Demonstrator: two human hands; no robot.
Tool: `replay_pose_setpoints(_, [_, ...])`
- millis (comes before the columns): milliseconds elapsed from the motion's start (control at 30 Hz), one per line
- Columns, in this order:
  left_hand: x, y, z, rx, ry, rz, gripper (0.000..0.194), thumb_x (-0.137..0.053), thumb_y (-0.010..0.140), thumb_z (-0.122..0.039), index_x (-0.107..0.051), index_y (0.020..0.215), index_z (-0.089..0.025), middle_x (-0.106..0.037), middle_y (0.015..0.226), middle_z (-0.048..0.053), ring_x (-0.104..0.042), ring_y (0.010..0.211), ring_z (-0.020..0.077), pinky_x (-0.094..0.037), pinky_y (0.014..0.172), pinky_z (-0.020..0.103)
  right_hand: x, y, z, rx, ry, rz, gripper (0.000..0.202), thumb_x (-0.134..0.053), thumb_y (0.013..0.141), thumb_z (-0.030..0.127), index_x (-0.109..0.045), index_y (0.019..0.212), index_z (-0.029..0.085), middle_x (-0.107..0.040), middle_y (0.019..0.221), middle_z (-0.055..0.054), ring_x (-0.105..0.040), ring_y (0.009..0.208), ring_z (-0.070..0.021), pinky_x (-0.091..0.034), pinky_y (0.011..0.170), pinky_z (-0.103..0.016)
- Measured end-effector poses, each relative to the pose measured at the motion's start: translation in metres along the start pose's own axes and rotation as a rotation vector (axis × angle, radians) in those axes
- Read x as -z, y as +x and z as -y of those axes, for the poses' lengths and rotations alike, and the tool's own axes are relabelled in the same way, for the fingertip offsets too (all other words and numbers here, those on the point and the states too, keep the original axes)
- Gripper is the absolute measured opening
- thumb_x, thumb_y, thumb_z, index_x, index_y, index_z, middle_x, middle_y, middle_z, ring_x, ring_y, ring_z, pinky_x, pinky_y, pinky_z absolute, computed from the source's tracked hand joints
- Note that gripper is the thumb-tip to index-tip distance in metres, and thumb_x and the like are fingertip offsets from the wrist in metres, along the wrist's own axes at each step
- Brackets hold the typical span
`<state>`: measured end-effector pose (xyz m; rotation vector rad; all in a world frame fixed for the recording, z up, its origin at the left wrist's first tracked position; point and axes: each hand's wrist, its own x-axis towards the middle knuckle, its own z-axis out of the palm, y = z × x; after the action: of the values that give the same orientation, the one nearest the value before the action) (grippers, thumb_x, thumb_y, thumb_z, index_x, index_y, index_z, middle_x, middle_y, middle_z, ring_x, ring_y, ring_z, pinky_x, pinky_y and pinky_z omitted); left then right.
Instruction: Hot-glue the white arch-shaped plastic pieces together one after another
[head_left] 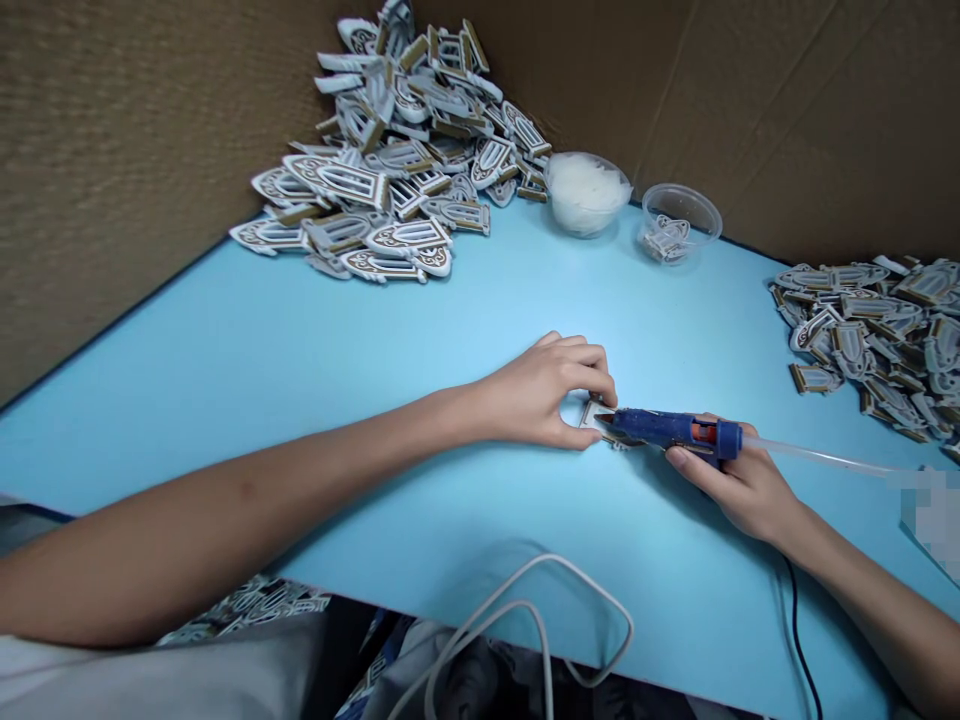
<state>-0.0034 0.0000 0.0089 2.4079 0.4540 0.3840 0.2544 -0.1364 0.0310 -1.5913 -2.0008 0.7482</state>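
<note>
My right hand (739, 480) is wrapped round a blue hot glue gun (660, 427), its nozzle pointing left. A clear glue stick (825, 457) sticks out of the gun's back end. Thumb and fingers of my left hand (562, 390) pinch a small white piece (592, 411) on the blue table. The nozzle tip is at that piece; whether it touches cannot be made out. Part of the piece is hidden behind the gun and my fingers.
A heap of white-and-gold window-shaped pieces (397, 150) fills the back left, and another pile (877, 340) lies at right. A tub of whitish material (587, 195) and a clear tub (680, 222) stand at the back. A white cable (555, 560) loops over the front edge; cardboard walls (750, 110) enclose the table.
</note>
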Motion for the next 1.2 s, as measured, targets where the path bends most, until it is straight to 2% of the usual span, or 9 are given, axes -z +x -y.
replay_pose_setpoints(300, [0.000,0.000,0.000,-0.005,0.002,-0.003,0.021,-0.078,0.083,-0.032,-0.078,0.102,-0.023,-0.071,0.104,0.003,-0.062,0.098,0.0228,-0.035,0.088,0.035,0.000,0.000,0.001,0.032,-0.012,0.007,0.038,-0.059,0.104,0.047,-0.073,0.079,0.023,-0.066,0.070,-0.002,-0.059,0.064,-0.0198,-0.048,0.064,-0.033])
replay_pose_setpoints(567, [0.000,0.001,0.001,-0.001,-0.008,-0.001,0.021,-0.078,0.082,-0.034,-0.078,0.101,-0.024,-0.072,0.104,0.003,-0.063,0.098,0.0228,-0.035,0.088,0.034,-0.002,-0.001,-0.001,-0.027,0.003,-0.015,0.040,-0.063,0.101,0.053,-0.071,0.075,0.023,-0.063,0.067,-0.002,-0.056,0.062,-0.0201,-0.048,0.062,-0.033])
replay_pose_setpoints(633, [-0.001,0.001,0.001,-0.004,-0.004,-0.002,0.021,-0.078,0.082,-0.032,-0.077,0.101,-0.024,-0.072,0.103,0.003,-0.063,0.098,0.0226,-0.035,0.087,0.034,-0.004,-0.002,0.000,-0.033,0.088,-0.013,0.042,-0.064,0.099,0.058,-0.071,0.077,0.023,-0.065,0.070,-0.003,-0.058,0.065,-0.0203,-0.049,0.062,-0.033])
replay_pose_setpoints(733, [-0.001,0.001,0.000,0.003,0.013,-0.004,0.022,-0.077,0.082,-0.032,-0.076,0.102,-0.023,-0.072,0.104,0.003,-0.063,0.099,0.0231,-0.035,0.088,0.034,-0.007,-0.007,-0.001,-0.014,0.390,-0.030,0.050,-0.063,0.096,0.070,-0.075,0.088,0.022,-0.071,0.079,-0.007,-0.063,0.065,-0.0217,-0.052,0.059,-0.034])
replay_pose_setpoints(867, [0.004,-0.002,-0.004,-0.005,0.027,0.021,0.039,-0.077,0.083,-0.035,-0.072,0.120,-0.023,-0.070,0.116,0.006,-0.063,0.107,0.0263,-0.036,0.093,0.036,-0.011,-0.013,-0.011,0.017,0.605,-0.258,0.052,-0.069,0.090,0.073,-0.077,0.089,0.022,-0.074,0.081,-0.009,-0.064,0.062,-0.0226,-0.053,0.053,-0.036])
replay_pose_setpoints(967, [0.008,-0.004,-0.008,-0.086,0.025,0.070,0.050,-0.071,0.083,-0.025,-0.064,0.133,-0.024,-0.068,0.126,0.008,-0.062,0.114,0.0271,-0.038,0.099,0.038,-0.012,-0.012,-0.021,-0.010,0.566,-0.427,0.044,-0.072,0.092,0.065,-0.076,0.088,0.021,-0.076,0.080,-0.008,-0.063,0.061,-0.0215,-0.051,0.053,-0.035])
replay_pose_setpoints(1033, [0.008,-0.005,-0.009,-0.116,0.039,0.068,0.043,-0.069,0.087,-0.025,-0.065,0.129,-0.023,-0.071,0.119,0.007,-0.064,0.109,0.0258,-0.040,0.097,0.037,-0.010,-0.009,-0.027,-0.035,0.510,-0.475,0.042,-0.067,0.098,0.061,-0.075,0.089,0.021,-0.076,0.082,-0.008,-0.062,0.061,-0.0206,-0.050,0.055,-0.035])
replay_pose_setpoints(1100, [0.006,-0.004,-0.009,-0.102,0.062,0.037,0.037,-0.073,0.092,-0.035,-0.067,0.126,-0.021,-0.073,0.103,0.006,-0.066,0.100,0.0248,-0.042,0.091,0.035,-0.005,-0.005,-0.030,-0.030,0.382,-0.489,0.038,-0.061,0.103,0.055,-0.073,0.091,0.021,-0.072,0.081,-0.006,-0.059,0.062,-0.0196,-0.048,0.058,-0.035])
replay_pose_setpoints(1200, [0.001,-0.003,-0.007,-0.050,0.121,0.002,0.058,-0.082,0.087,-0.057,-0.067,0.128,-0.021,-0.073,0.094,0.004,-0.068,0.095,0.0257,-0.044,0.087,0.035,0.003,0.000,-0.032,0.028,0.011,-0.458,0.027,-0.060,0.102,0.045,-0.065,0.088,0.022,-0.064,0.081,-0.005,-0.056,0.065,-0.0202,-0.044,0.062,-0.034])
